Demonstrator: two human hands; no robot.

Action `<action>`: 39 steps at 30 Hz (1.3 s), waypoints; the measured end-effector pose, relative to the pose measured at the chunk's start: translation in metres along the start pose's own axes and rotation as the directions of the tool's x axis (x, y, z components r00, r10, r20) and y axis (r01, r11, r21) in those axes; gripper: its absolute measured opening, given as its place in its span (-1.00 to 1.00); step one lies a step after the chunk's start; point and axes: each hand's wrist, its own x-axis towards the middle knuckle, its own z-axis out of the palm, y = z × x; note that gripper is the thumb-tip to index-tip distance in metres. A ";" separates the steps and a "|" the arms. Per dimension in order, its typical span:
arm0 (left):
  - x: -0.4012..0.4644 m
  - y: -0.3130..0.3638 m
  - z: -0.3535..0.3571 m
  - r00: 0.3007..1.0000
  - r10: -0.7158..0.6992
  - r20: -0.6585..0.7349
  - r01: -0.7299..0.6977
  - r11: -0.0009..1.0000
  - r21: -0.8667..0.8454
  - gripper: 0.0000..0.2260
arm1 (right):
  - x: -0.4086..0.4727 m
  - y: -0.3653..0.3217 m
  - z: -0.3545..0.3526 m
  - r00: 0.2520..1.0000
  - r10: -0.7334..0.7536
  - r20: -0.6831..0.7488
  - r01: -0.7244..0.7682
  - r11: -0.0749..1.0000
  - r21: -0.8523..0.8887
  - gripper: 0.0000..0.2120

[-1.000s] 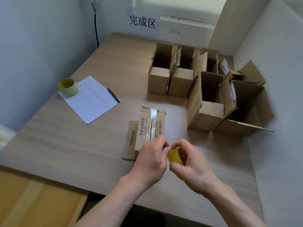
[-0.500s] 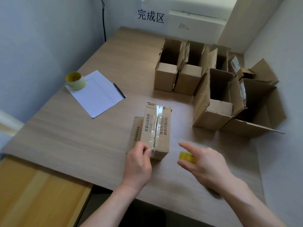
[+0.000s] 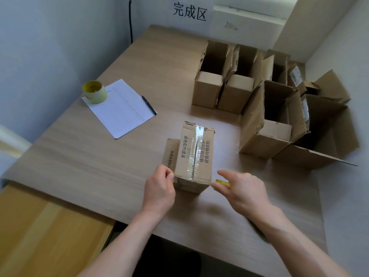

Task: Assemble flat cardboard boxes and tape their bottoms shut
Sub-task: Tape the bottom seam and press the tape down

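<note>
A small cardboard box [image 3: 194,154] stands bottom-up near the table's front edge, with clear tape along its centre seam and one flap lying flat to its left. My left hand [image 3: 159,188] pinches the tape end at the box's near left corner. My right hand [image 3: 243,189] hovers just right of the box, index finger straight, and holds a small yellow object [image 3: 222,182] under the fingers. Most of that yellow object is hidden by the hand.
Several assembled open boxes [image 3: 265,124] crowd the back right of the table [image 3: 99,166]. A yellow tape roll [image 3: 94,91] sits on a white sheet [image 3: 121,108] beside a black pen [image 3: 148,104] at the left. A wooden surface [image 3: 46,232] lies lower left.
My hands have parted from in front of the box. The left went to the box's near corner, the right swung out to the right with the yellow object.
</note>
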 end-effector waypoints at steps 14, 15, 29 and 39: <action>0.039 -0.006 -0.005 0.985 0.153 0.075 -0.158 0.985 0.070 -0.48 | 0.022 -0.007 0.021 0.975 -0.211 0.066 0.203 0.973 0.111 -0.49; 0.044 -0.007 -0.005 0.934 0.321 0.156 -0.337 0.938 0.086 -0.45 | 0.022 -0.007 0.022 0.971 -0.232 0.057 0.224 0.968 0.113 -0.50; 0.090 -0.013 0.013 0.474 0.664 0.578 -0.860 0.489 0.145 -0.39 | 0.021 -0.011 0.032 0.992 -0.117 -0.045 0.125 0.936 0.328 -0.44; 0.102 0.010 0.031 0.254 0.689 0.679 -0.967 0.170 0.189 -0.28 | 0.011 -0.022 0.025 0.997 -0.033 0.074 0.002 0.924 0.383 -0.36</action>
